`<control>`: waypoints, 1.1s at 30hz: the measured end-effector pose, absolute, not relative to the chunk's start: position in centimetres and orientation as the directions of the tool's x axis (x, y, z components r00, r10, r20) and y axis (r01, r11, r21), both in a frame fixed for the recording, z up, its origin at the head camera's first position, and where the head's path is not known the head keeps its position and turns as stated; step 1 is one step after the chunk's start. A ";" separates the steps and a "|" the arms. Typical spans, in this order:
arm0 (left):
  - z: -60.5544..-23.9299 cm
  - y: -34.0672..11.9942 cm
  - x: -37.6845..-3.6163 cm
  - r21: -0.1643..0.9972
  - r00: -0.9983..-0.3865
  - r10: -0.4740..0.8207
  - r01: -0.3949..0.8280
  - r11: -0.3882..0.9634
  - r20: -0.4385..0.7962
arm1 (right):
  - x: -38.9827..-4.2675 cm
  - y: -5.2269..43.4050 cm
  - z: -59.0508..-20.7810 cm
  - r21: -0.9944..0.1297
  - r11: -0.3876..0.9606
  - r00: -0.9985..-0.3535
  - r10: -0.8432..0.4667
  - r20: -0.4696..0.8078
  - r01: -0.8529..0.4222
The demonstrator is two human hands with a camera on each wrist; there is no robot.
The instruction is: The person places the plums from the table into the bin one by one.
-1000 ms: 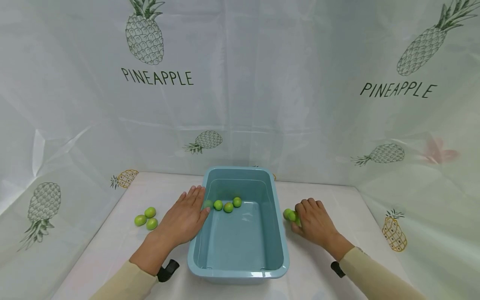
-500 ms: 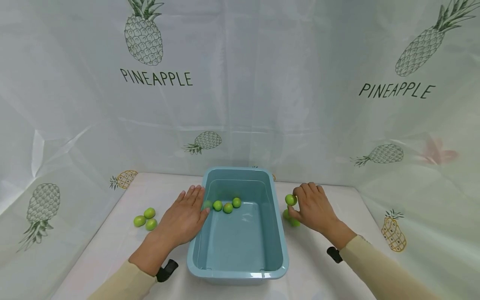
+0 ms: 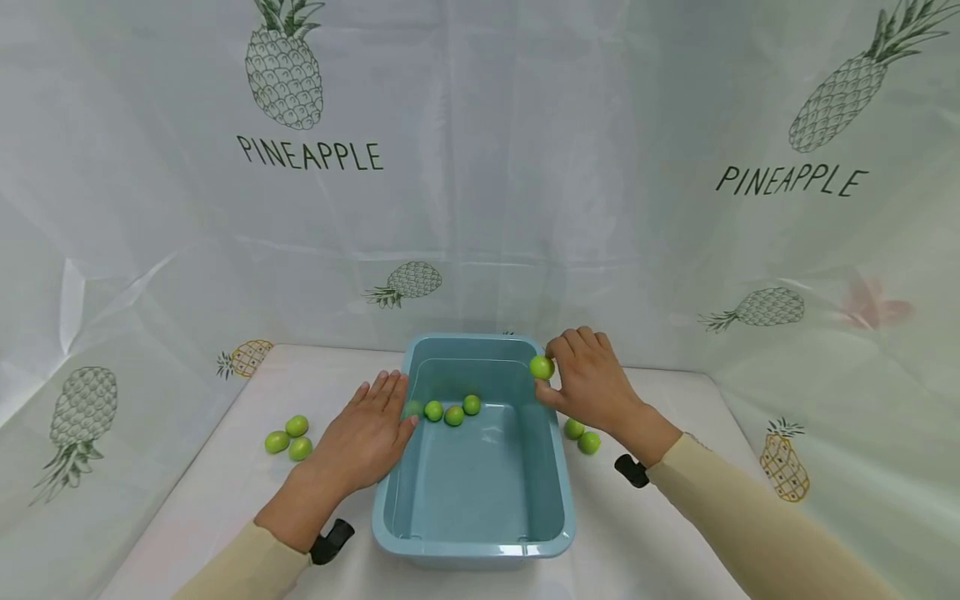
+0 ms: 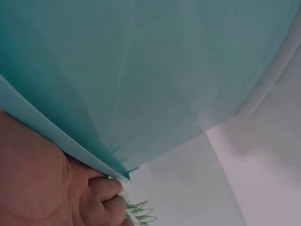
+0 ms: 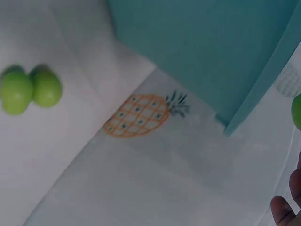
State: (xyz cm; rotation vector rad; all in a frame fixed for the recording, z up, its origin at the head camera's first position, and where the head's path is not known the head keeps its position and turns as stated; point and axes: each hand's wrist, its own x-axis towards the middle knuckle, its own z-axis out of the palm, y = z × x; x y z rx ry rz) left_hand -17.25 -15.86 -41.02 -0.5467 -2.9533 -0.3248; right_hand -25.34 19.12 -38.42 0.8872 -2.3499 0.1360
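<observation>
Head view: right hand [image 3: 592, 385] pinches a green fruit [image 3: 541, 367] above the tub's [image 3: 472, 546] far right rim; left hand [image 3: 367, 437] rests flat, fingers straight, against its left wall.

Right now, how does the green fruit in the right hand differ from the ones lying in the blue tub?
The held fruit is pinched in the right hand above the tub's far right rim; the tub fruits lie loose on its floor. It is single; they form a row near the left hand. All look alike: small, round, green.
</observation>
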 end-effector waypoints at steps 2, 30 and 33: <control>-41.1 -15.9 -17.2 0.193 -0.928 0.340 0.366 0.911 0.155 | -25.3 18.0 -38.4 0.115 0.757 -0.580 -0.580 0.571 -0.644; -40.9 -16.0 -17.1 0.236 -0.929 0.335 0.364 0.901 0.156 | -25.0 12.0 -41.2 0.162 0.704 -0.604 -0.687 0.405 -0.692; -41.0 -16.0 -17.1 0.233 -0.928 0.336 0.366 0.901 0.160 | -25.0 12.0 -41.3 0.167 0.704 -0.607 -0.688 0.397 -0.690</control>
